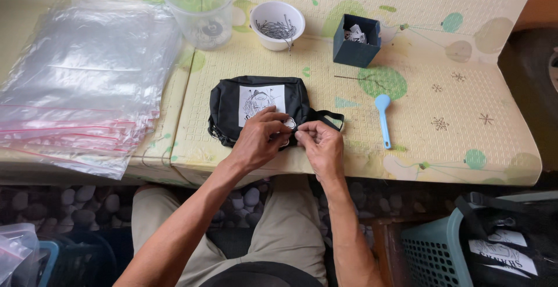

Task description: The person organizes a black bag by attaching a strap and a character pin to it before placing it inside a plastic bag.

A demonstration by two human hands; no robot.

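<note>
A small black pouch (226, 104) with a white printed patch lies on the pale patterned mat (442, 142), near its front edge. My left hand (258, 139) rests on the pouch's lower right corner, fingers pinched at a small white tag (289, 124). My right hand (321, 143) meets it from the right, fingertips closed on the same tag beside the pouch's black strap (329, 115). What is between the fingertips is mostly hidden.
A stack of clear zip bags (87, 78) lies at the left. Behind the pouch stand a clear plastic cup (199, 8), a white bowl of metal pins (278, 25) and a dark box of tags (356, 39). A blue spoon-like tool (383, 118) lies right. A teal basket (436, 252) sits below.
</note>
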